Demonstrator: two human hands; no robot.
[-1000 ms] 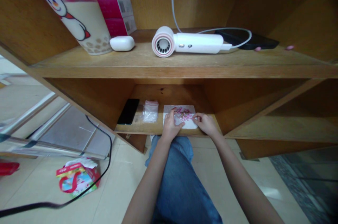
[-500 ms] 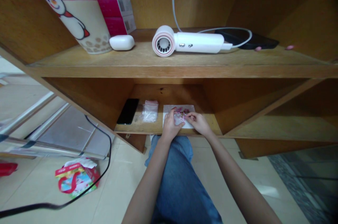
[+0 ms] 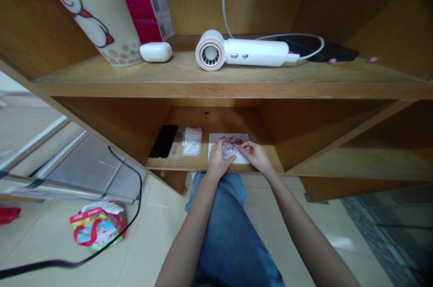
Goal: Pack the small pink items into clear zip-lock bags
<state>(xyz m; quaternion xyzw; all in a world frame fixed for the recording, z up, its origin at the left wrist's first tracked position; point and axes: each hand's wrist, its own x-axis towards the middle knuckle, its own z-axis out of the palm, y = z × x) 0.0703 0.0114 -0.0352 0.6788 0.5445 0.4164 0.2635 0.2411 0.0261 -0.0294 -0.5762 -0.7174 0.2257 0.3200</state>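
On the lower shelf lies a white sheet of paper (image 3: 212,139) with a cluster of small pink and reddish pieces (image 3: 233,142), too small to name. My left hand (image 3: 218,158) rests on the paper's left part, thumb and fingers apart around the near left side of the pieces. From the right, my right hand (image 3: 254,154) reaches to the same cluster with thumb and fingertips pinched together; whatever is between them is too small to make out. Left of the paper are a stack of clear zip bags (image 3: 192,141) and a black phone (image 3: 163,141).
The upper shelf holds a large drink cup (image 3: 111,20), pink boxes (image 3: 145,2), a white earbud case (image 3: 156,52), a white hand fan (image 3: 253,52) with a cable and a dark flat object (image 3: 334,52). A colourful bag (image 3: 98,226) and black cable (image 3: 135,215) are lower left.
My right hand's fingers have shifted slightly at the pink pieces. My left hand stays in place on the paper. The view has tilted very slightly.
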